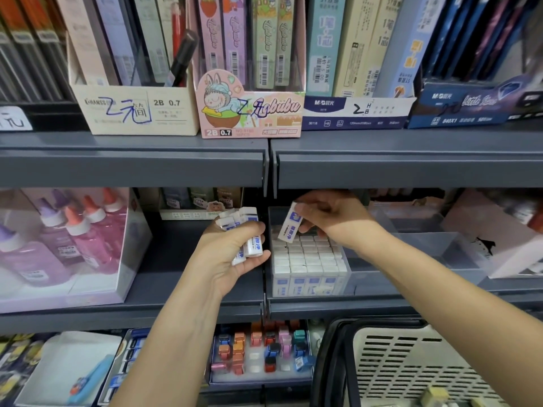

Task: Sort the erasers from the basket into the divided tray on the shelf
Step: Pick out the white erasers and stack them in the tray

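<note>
Above tray (349,268): right hand (332,218) pinches eraser (290,226); left hand (235,251) grips erasers (249,227).

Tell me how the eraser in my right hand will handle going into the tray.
The eraser looks like a stiff block, probably light, since the right hand pinches it near its upper end. Its printed sleeve likely aids grip. Stood on end it may tip unless the packed rows in the tray brace it.

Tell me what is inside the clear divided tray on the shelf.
In the left compartment of the tray, white erasers stand packed in rows. The right hand, pinching one more eraser, covers the back rows; its forearm hides part of the other compartments.
</note>
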Available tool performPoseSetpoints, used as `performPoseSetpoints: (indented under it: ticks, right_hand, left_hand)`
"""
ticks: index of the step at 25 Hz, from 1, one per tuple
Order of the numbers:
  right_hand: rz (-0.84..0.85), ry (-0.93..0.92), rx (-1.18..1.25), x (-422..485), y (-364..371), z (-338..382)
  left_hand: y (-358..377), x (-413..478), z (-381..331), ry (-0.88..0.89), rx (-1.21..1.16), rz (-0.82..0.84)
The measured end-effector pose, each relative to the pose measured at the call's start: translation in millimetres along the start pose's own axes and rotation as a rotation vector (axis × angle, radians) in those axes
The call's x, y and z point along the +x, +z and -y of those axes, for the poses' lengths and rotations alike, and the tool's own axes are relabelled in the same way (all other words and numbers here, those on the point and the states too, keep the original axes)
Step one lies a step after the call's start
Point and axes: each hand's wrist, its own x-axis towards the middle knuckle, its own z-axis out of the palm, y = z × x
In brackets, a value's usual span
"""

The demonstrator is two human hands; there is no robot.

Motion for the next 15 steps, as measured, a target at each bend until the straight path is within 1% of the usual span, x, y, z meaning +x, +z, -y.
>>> performPoseSetpoints:
  ticks: [3,6,8,10,11,13,15]
  right_hand:
    - [0.037,0.006,-0.005,5,-2,-2]
    - [0.024,-0.002,-0.062,14,-6,-3]
    - [-0.001,0.025,-0.199,27,-9,-5]
    - [0.003,0.029,-0.419,42,-7,-7]
    - [0.045,0.018,-0.462,48,-4,-8]
    - [0.199,0.050,-0.427,55,5,-11]
    - [0.265,0.094,-0.406,59,15,-17]
  left_hand:
    - [2,-2,4,-0.012,0.020,0.013]
    - [2,-1,4,-0.013,0.031,0.015]
    - [1,1,3,-0.005,0.018,0.003]
    - [-1,2,3,-0.005,0.011,-0.008]
    - [-2,3,3,-0.009,0.014,-0.015]
    - [-6,4,3,-0.026,0.020,-0.029]
    - [-11,4,4,-0.046,0.023,-0.032]
